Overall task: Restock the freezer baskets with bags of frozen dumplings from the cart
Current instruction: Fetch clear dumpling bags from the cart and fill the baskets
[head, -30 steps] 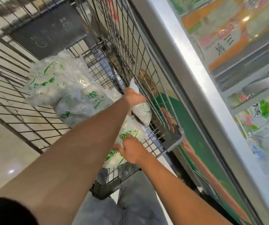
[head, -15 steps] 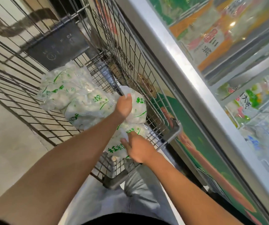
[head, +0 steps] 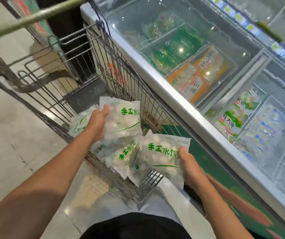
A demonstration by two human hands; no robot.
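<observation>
Beside glass-topped freezer (head: pixel 198 69), over wire cart (head: pixel 79 69): left hand (head: pixel 97 124) and right hand (head: pixel 190 163) each gripping a clear green-lettered dumpling bag (head: pixel 123 119), (head: pixel 162 155), fingers curled round edges, lifted ready for restocking.

dim, soft, motion-blurred; glare on freezer glass (head: pixel 198 49).

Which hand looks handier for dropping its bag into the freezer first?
Probably the right hand: its bag is already over the cart's edge, nearest the freezer. The left hand holds its bag deeper over the cart.
</observation>
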